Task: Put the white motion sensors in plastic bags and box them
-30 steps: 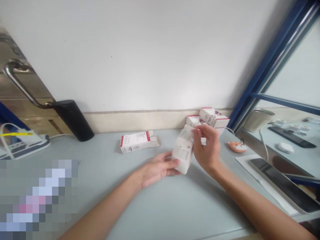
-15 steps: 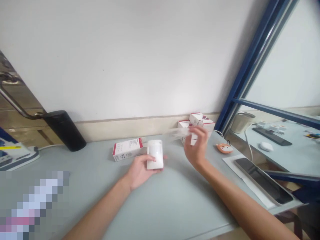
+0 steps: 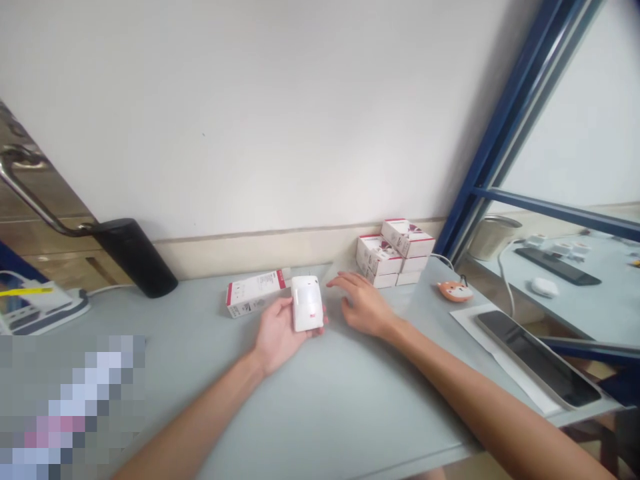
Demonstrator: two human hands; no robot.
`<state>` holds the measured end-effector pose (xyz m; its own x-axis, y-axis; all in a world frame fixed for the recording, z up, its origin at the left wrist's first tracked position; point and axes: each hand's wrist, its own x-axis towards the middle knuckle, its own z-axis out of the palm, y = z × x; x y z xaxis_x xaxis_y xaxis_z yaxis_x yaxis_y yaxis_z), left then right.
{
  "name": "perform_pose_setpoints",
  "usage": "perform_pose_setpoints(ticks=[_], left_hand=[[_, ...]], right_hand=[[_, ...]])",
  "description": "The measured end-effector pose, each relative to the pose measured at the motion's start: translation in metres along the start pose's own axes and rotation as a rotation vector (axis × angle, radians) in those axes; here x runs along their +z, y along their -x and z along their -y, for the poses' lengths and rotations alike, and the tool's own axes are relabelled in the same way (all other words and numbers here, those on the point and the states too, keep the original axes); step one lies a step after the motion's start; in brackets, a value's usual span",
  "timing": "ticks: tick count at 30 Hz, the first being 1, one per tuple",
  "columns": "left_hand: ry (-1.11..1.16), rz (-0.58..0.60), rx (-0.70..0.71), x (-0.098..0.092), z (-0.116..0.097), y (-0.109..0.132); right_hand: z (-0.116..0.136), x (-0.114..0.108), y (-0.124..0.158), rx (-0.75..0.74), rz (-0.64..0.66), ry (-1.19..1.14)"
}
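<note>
A white motion detector with a curved front and a small red mark rests in my left hand, whose fingers wrap round it from the left and underneath. Just to its right, my right hand is held palm down over the table with its fingers stretched out, apart from the detector. Something clear, like a thin plastic bag, shows faintly behind the right fingertips; its outline is hard to make out. Behind the left hand lies a white and red carton.
Several white and red boxes are stacked against the wall. A black cylinder stands at the left, near a power strip. On the right are an orange animal-faced item and a phone on white paper. A blue-framed mirror leans there.
My right hand has come down and left, and its fingers have released the clear plastic. My left thumb has slid off the detector's front to its side.
</note>
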<state>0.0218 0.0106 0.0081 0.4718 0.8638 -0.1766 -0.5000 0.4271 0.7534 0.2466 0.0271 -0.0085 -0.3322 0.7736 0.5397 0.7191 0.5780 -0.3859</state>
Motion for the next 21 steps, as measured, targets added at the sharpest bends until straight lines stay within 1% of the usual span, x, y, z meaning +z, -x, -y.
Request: perform_pose_setpoints(ticks=[2,5,7,8,10,12,15,18,21], left_hand=[[-0.032,0.018,0.014,-0.003,0.003,0.001],[-0.116,0.069,0.047,-0.006,0.009,0.005],[-0.183,0.114,0.056,-0.006,0.012,0.008],[-0.214,0.138,0.060,-0.006,0.013,0.010],[-0.266,0.187,0.068,-0.003,0.015,0.013],[-0.303,0.220,0.083,-0.001,0.015,0.015],[-0.353,0.222,0.079,0.003,0.015,0.017],[-0.387,0.194,0.077,0.003,0.017,0.020],[-0.475,0.157,0.119,0.000,0.021,0.025]], right_hand=[[0.004,-0.003,-0.001,0.024,-0.068,-0.033],[0.011,-0.010,-0.002,0.099,-0.200,-0.128],[0.018,-0.014,-0.002,0.153,-0.252,-0.231],[0.022,-0.015,-0.002,0.182,-0.257,-0.296],[0.032,-0.017,-0.002,0.254,-0.219,-0.465],[0.041,-0.018,-0.003,0.342,-0.147,-0.660],[0.050,-0.018,-0.005,0.472,-0.092,-0.927],[0.050,-0.018,-0.007,0.580,-0.038,-1.048],[0.044,-0.017,-0.006,0.588,0.023,-1.074]])
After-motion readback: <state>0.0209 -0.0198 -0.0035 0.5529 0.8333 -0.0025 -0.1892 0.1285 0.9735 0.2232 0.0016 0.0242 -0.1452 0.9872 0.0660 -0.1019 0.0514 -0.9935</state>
